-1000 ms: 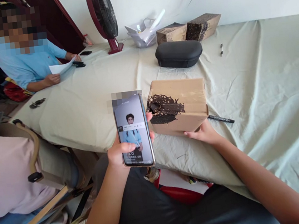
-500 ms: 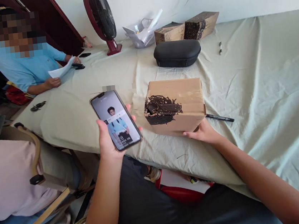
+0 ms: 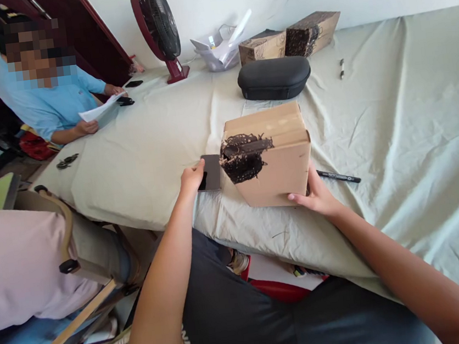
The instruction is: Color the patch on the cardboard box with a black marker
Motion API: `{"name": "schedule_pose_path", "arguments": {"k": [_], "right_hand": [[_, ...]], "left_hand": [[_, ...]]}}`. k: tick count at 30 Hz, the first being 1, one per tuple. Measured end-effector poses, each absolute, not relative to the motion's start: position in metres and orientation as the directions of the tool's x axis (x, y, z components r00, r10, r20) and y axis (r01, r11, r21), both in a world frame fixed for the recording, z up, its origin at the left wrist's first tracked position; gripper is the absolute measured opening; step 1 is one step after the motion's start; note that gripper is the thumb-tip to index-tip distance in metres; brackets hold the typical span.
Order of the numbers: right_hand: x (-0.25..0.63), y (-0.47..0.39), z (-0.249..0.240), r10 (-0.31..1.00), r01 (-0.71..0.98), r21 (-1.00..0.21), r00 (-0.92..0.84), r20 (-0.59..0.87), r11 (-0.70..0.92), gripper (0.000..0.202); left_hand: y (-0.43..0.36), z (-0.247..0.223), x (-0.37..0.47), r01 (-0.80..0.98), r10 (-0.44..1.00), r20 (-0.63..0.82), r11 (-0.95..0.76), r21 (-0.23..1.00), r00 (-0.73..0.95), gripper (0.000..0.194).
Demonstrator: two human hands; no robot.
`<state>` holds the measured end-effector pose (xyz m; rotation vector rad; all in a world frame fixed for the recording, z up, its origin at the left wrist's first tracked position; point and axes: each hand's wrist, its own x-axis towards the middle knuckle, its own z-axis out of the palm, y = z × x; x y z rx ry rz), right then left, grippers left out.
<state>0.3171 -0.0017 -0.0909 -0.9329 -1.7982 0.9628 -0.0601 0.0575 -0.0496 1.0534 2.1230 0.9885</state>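
Observation:
My left hand [image 3: 192, 177] grips the left edge of a smartphone [image 3: 213, 172], thumb on top. The phone's visible face is dark, and it is low over the tablecloth just left of a cardboard box [image 3: 281, 169]. Black scribble covers the box's left corner. My right hand [image 3: 314, 195] is closed on the box's lower right corner, thumb on the near side; its other fingers are mostly hidden. The box leans, its right end raised. Beside my right hand lies a black marker [image 3: 340, 176].
On the cloth-covered table [image 3: 147, 142] stand a black zip case [image 3: 274, 78], scribbled boxes [image 3: 311, 33], a plastic basket [image 3: 220, 60] and a fan [image 3: 159, 28]. A small pen [image 3: 342, 68] lies right. A person in blue [image 3: 50, 107] holds papers; another sits at lower left.
My left hand has carried the phone down and right, from upright with a lit screen to low beside the box. My right hand has tipped the box, lifting its near right side.

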Motion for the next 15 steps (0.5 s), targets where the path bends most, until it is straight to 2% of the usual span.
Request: {"name": "schedule_pose_path", "arguments": {"k": [3,4,6,8,10,12,15], "right_hand": [[0.318,-0.006,-0.083,0.917,0.096,-0.941,-0.276,0.289,0.326,0.108],[0.318,-0.006,-0.081,0.926,0.061,-0.953,-0.262,0.272,0.297,0.101],[0.318,-0.007,-0.079,0.936,0.008,-0.966,-0.250,0.247,0.257,0.091],[0.317,-0.007,-0.076,0.939,-0.014,-0.972,-0.255,0.230,0.234,0.086],[0.315,-0.008,-0.070,0.938,-0.005,-0.974,-0.271,0.217,0.225,0.085],[0.312,-0.010,-0.062,0.928,0.022,-0.973,-0.308,0.210,0.228,0.087],[0.309,-0.016,-0.049,0.909,0.060,-0.970,-0.366,0.198,0.235,0.095]], "left_hand": [[0.055,-0.041,-0.064,0.504,0.824,-0.084,0.420,0.754,-0.561,0.041],[0.051,-0.036,-0.064,0.531,0.829,-0.047,0.400,0.747,-0.558,0.044],[0.040,-0.026,-0.059,0.545,0.857,0.057,0.272,0.793,-0.511,0.061],[0.027,-0.017,-0.050,0.419,0.909,0.142,0.038,0.907,-0.391,0.088],[0.013,-0.009,-0.038,0.143,0.963,0.181,-0.154,0.978,-0.201,0.114],[0.002,-0.003,-0.025,-0.035,0.979,0.201,-0.202,0.979,-0.022,0.127],[-0.007,0.003,-0.009,-0.104,0.972,0.222,-0.214,0.971,0.078,0.131]]}}
